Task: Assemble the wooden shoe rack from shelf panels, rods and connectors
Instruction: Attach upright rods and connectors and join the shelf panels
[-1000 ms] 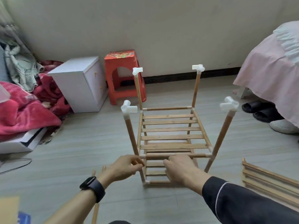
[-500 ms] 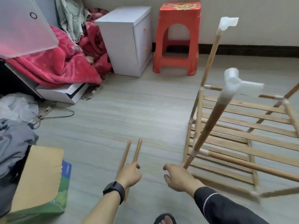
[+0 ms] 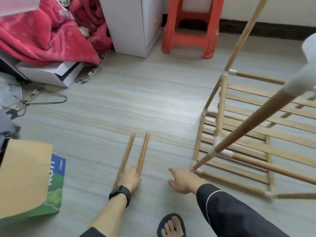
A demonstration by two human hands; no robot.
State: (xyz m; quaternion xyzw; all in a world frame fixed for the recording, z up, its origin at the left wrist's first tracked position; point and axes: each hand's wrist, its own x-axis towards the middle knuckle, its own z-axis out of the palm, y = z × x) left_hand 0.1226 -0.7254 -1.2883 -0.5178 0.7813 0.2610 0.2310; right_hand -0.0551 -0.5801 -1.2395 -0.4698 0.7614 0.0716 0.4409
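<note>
Gripping two loose rods point(image 3: 143, 152) at 6 o'clock, left hand point(image 3: 130, 177) curls over their near ends; right hand point(image 3: 185, 181) spread, empty. Risk: lifted rods may swing into half-built rack point(image 3: 221, 103) at 3 o'clock, popping connectors point(image 3: 224, 153).

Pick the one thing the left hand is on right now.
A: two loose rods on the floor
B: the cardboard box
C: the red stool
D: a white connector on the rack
A: the left hand lies over the near ends of the two loose rods on the floor, while the right hand is open and holds nothing beside the near corner of the rack.
</note>
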